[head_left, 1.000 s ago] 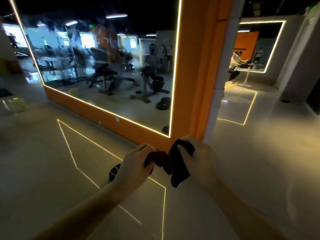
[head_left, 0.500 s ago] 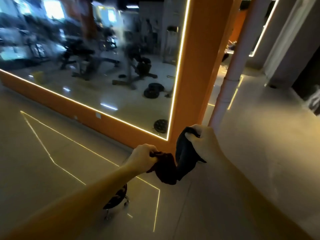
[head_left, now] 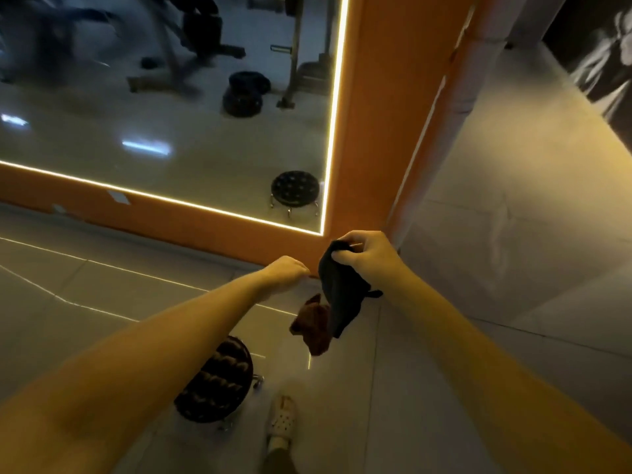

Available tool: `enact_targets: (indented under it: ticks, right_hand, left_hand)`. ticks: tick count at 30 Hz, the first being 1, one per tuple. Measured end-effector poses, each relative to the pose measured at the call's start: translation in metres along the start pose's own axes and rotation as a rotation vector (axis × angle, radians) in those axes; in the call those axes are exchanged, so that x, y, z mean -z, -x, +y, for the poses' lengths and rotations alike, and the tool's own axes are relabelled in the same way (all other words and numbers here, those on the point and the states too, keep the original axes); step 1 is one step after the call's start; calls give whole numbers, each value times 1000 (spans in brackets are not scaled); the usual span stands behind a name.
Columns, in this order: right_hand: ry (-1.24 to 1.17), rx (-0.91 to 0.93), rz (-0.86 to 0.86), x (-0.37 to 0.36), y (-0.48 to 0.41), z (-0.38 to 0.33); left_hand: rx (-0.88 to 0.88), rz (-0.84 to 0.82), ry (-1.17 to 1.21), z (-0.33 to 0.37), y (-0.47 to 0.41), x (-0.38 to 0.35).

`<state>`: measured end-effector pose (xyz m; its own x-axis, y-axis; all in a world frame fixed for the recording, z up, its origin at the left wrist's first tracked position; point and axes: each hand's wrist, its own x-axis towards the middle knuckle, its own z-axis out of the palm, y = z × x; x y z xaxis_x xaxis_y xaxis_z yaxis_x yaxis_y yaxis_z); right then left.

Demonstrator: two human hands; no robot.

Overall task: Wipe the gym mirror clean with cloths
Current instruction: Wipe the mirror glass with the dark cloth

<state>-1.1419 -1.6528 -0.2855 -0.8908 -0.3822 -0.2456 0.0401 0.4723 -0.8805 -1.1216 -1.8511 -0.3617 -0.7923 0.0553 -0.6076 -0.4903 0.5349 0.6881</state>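
Note:
The gym mirror (head_left: 171, 131) fills the upper left, edged by a lit strip and an orange frame (head_left: 369, 131). Its lower right corner is just beyond my hands. My right hand (head_left: 371, 258) pinches the top of a dark cloth (head_left: 340, 295) that hangs down from it. A brown cloth (head_left: 313, 328) dangles lower, against the dark cloth's left side. My left hand (head_left: 287, 271) is curled into a fist beside them, with a gap of floor showing between it and the brown cloth. Neither cloth touches the glass.
A low round black stool (head_left: 215, 381) stands on the grey floor under my left forearm, and its reflection (head_left: 294, 189) shows in the mirror. My foot in a white clog (head_left: 282, 419) is beside it. A pale pipe (head_left: 478, 63) runs up right of the frame.
My view has tipped down and closer to the mirror's lower right corner. The hands have drawn apart; the brown cloth, earlier gripped in my left hand, now hangs below it beside the dark cloth.

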Motion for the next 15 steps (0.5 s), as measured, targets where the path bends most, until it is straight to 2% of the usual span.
enact_targets:
  ticks: [3,6,8,11,15]
  right_hand:
    - [-146,-160,-73,-15,-61,-2]
    - [-208,-274,-105,-28,-112,-8]
    - [-246,-324,-65,-36,-140,-12]
    - [-439,-490,-11,-44,-173,-14]
    - [-373,-671,-91,-59,-185,-1]
  left_hand:
    - [-88,-239,351,-17,-18,41]
    - [-178,-330,376,-29,-34,70]
    - [-170,-268,399,-32,-41,89]
    - [-187,-182,520,-32,-45,118]
    - [-141,-53,623,-34,-47,149]
